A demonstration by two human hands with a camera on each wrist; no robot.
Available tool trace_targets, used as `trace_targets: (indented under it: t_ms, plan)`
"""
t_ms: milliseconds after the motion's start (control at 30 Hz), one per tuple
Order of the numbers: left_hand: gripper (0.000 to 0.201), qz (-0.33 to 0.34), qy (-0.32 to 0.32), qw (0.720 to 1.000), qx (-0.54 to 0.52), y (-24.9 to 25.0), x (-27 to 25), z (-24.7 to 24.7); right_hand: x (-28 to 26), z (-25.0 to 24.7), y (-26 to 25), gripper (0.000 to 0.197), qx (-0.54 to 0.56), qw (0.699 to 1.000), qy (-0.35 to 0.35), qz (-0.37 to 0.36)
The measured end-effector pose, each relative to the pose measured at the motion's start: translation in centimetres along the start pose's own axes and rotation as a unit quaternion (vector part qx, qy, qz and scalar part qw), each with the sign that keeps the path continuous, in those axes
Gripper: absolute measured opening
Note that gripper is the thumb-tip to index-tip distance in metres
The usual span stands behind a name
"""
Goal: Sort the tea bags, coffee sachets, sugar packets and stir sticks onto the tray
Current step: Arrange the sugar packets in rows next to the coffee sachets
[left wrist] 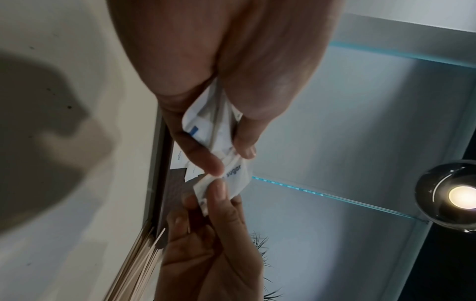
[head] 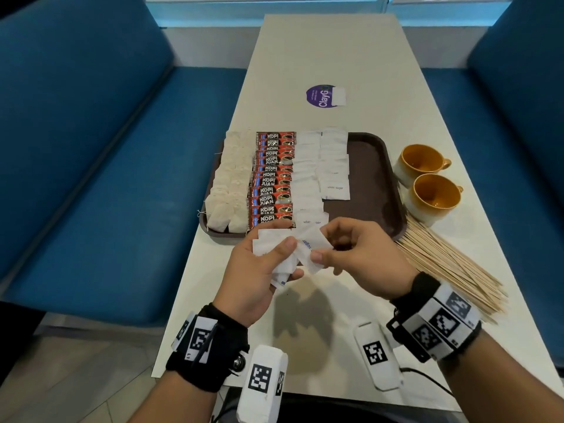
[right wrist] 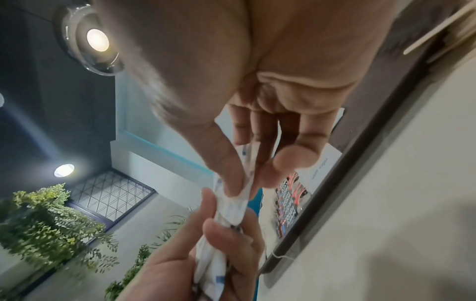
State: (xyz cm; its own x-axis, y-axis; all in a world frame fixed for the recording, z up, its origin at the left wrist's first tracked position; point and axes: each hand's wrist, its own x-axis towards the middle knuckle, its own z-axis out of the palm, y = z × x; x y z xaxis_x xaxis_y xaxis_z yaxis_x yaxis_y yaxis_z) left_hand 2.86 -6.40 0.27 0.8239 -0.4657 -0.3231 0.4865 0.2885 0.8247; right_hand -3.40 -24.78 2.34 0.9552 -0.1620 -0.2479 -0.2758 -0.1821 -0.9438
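My left hand grips a small stack of white sugar packets just in front of the brown tray. My right hand pinches one sugar packet off that stack between thumb and forefinger; the same packet shows in the left wrist view, and the stack in the right wrist view. On the tray lie columns of tea bags, red coffee sachets and sugar packets. A pile of wooden stir sticks lies on the table at the right.
Two orange cups stand right of the tray. The tray's right part is bare. A purple sticker is farther up the white table. Blue benches flank both sides. A tagged white device lies near the front edge.
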Motion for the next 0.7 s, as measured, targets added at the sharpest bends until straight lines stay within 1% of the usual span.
trace_targets:
  t_ms: [133,200,233,300,400,467,533,600,700]
  plan:
    - [0.039,0.006,0.003,1.0,-0.02,0.3,0.0,0.4,-0.6,0.1,0.2,0.042,0.011,0.999,-0.051,0.01]
    - [0.04,0.008,0.007,1.0,-0.029,0.3,0.2,0.6,-0.5,0.0,0.0,0.046,0.001,0.999,-0.053,-0.006]
    - [0.041,0.008,0.012,0.999,-0.036,0.3,0.3,0.6,-0.4,-0.1,0.0,0.044,0.005,0.999,-0.041,-0.018]
    - [0.043,0.002,0.018,0.999,-0.046,0.3,0.4,0.5,-0.3,-0.4,-0.1,0.033,0.033,0.999,-0.01,-0.028]
    - [0.046,-0.021,0.006,0.999,-0.042,0.0,0.5,0.4,-0.2,-0.7,-0.2,0.016,0.126,0.991,0.034,-0.018]
    - [0.048,-0.037,-0.011,0.999,-0.032,-0.2,0.4,0.6,-0.3,-0.9,-0.4,0.014,0.19,0.98,0.063,-0.002]
    - [0.045,-0.043,-0.035,0.998,-0.025,-0.5,0.4,1.0,-0.3,-1.1,-0.5,0.013,0.222,0.972,0.074,0.014]
    - [0.042,-0.042,-0.053,0.998,-0.007,-0.7,0.3,1.3,-0.3,-1.2,-0.4,0.014,0.212,0.974,0.076,0.015]
    - [0.045,-0.033,-0.045,0.998,0.031,-0.9,0.2,1.7,-0.2,-1.2,0.3,0.018,0.151,0.984,0.094,-0.001]
